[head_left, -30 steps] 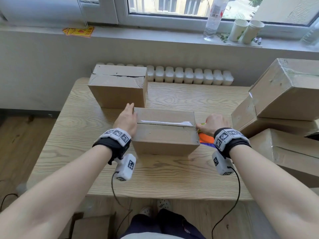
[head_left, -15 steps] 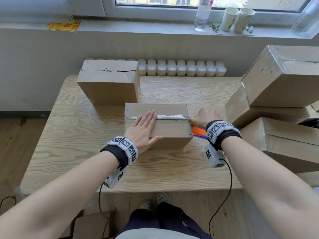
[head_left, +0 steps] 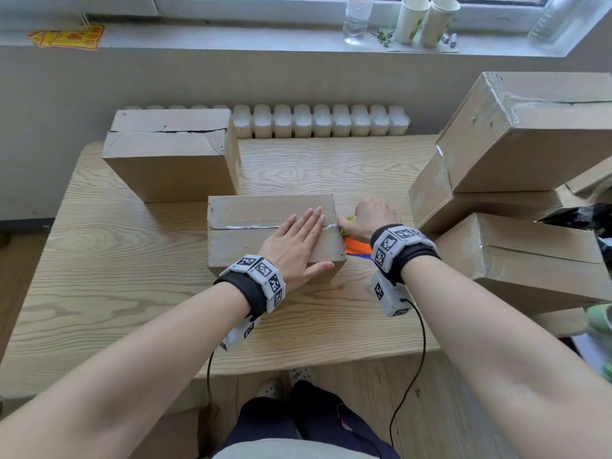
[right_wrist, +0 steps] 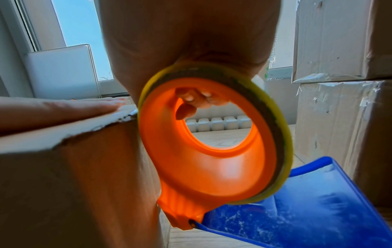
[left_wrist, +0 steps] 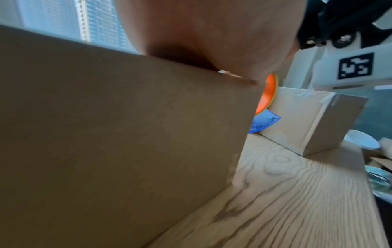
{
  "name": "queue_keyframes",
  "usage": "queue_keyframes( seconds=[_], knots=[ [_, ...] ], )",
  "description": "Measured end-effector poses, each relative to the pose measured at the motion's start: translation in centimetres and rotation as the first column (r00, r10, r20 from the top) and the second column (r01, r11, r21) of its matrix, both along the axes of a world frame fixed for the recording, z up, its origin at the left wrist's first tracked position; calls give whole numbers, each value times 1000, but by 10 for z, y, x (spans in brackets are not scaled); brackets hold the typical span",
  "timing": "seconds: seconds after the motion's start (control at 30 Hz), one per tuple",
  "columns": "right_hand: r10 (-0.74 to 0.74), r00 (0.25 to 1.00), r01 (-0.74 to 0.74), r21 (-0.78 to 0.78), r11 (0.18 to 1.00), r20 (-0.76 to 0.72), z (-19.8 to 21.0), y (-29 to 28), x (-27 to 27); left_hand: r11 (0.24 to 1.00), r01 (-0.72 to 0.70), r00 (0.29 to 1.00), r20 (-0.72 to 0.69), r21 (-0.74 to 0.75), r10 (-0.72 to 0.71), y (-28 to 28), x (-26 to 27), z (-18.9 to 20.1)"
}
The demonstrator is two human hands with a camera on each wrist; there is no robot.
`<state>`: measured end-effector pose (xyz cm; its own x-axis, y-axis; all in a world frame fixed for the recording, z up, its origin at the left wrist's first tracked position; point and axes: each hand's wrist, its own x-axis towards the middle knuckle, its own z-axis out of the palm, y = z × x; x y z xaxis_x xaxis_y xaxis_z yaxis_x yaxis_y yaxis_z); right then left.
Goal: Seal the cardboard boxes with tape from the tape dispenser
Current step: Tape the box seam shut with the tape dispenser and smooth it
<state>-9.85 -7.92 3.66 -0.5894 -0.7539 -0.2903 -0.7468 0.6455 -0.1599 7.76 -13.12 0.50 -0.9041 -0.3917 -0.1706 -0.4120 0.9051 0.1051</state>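
A small cardboard box [head_left: 251, 213] sits mid-table with a strip of clear tape [head_left: 251, 226] along its top seam. My left hand [head_left: 298, 241] lies flat on the box's right half, fingers straight, pressing on the tape near the right edge. My right hand [head_left: 367, 218] is just off the box's right end and grips the orange tape dispenser [right_wrist: 203, 151], which carries a yellow-edged roll and a blue blade guard [right_wrist: 297, 209]. In the right wrist view my fingers curl through the dispenser's ring. The dispenser hangs against the box's right side wall.
A larger box [head_left: 169, 154] with an untaped seam stands at the back left of the wooden table [head_left: 116, 293]. A stack of taped boxes [head_left: 516, 173] crowds the right side. Behind are a white radiator [head_left: 318, 120] and a windowsill with cups and a bottle.
My left hand moved from the box's left end onto its top and slid right along the tape. The right hand with the dispenser stayed at the box's right end.
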Motion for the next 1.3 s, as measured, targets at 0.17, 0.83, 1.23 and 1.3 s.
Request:
queue_keyframes(
  seconds=[0.17,0.83,1.23,1.3],
  knots=[
    [17,1000,-18,22,1000,25,0,1,-5,998,61,998,-11,-8,-61,10,-25,-1],
    [-59,891,37,56,998,451,2,50,-59,977,209,978,-13,-51,-210,-15,7,-7],
    [-130,832,192,-61,979,540,11,84,-84,971,240,970,-44,-21,-241,-18,3,-3],
    [-134,836,203,-73,977,533,13,87,-83,969,245,969,-38,-21,-245,-18,4,-2]
  ],
)
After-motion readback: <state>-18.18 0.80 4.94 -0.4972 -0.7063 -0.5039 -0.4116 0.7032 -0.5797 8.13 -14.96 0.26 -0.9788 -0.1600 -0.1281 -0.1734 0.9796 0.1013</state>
